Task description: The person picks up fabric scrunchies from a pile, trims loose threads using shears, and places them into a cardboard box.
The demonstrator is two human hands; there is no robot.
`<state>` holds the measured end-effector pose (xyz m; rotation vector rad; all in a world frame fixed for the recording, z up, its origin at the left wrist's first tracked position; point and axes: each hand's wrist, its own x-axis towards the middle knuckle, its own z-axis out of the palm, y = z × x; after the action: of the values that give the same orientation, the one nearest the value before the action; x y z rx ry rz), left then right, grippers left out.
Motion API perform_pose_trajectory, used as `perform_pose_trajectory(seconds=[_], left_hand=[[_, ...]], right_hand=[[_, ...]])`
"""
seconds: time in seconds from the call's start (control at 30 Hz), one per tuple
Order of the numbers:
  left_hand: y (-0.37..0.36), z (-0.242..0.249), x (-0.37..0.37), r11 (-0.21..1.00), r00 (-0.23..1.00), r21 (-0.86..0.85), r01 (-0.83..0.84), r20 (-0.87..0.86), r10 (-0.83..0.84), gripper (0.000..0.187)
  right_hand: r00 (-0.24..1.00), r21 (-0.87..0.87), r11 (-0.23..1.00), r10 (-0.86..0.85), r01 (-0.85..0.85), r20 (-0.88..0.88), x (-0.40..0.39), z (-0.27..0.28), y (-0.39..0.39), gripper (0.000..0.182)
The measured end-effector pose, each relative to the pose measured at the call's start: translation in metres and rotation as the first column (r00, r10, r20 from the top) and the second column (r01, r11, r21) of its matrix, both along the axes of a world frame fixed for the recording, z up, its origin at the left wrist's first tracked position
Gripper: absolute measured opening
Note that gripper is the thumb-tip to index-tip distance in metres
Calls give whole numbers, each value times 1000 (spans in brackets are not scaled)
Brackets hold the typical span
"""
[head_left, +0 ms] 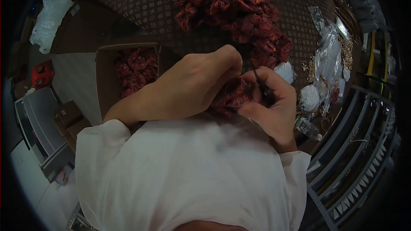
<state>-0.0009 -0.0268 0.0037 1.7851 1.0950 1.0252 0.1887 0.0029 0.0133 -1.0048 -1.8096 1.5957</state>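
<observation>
Close in front of my chest, both hands are at a shiny dark red pouch (pixel 234 96) with a printed pattern. My left hand (pixel 203 81) is closed at its left and upper side, fingers curled and partly hidden behind the back of the hand. My right hand (pixel 276 105) pinches the pouch's right side between thumb and fingers. A slim dark tool (pixel 264 89) lies within the right hand; I cannot tell its kind. Just beyond the hands is a heap of similar gathered red pouches (pixel 227 6) on the brown patterned cloth (pixel 145 6).
An open cardboard box (pixel 104 70) holding more red pouches stands left of my left forearm. To the right lie clear plastic bags (pixel 327 49), a plastic bottle (pixel 308 128) and gold-coloured cords (pixel 346 53). A grey metal rack (pixel 346 145) stands at the lower right.
</observation>
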Motion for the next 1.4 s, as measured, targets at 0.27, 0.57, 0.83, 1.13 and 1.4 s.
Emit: perform_pose_trajectory(seconds=[0.27, 0.57, 0.83, 1.13, 1.4], left_hand=[[12, -13, -15, 919, 900, -51, -391, 189, 393, 11], [-3, 9, -10, 985, 1000, -170, -18, 7, 19, 13], [-6, -8, -11, 869, 853, -474, 144, 504, 134, 15], [-11, -10, 1, 855, 655, -467, 224, 722, 223, 13], [-12, 2, -1, 927, 864, -373, 29, 477, 165, 14]], right_hand=[[966, -375, 921, -187, 108, -180, -2, -8, -2, 7], [971, -408, 911, -148, 60, -187, -4, -2, -4, 14], [966, -293, 956, -92, 18, -241, -2, -21, -9, 12], [939, -137, 990, -83, 39, -333, -5, -39, -10, 10], [988, 557, 816, -125, 153, -88, 9, -14, 2, 42]])
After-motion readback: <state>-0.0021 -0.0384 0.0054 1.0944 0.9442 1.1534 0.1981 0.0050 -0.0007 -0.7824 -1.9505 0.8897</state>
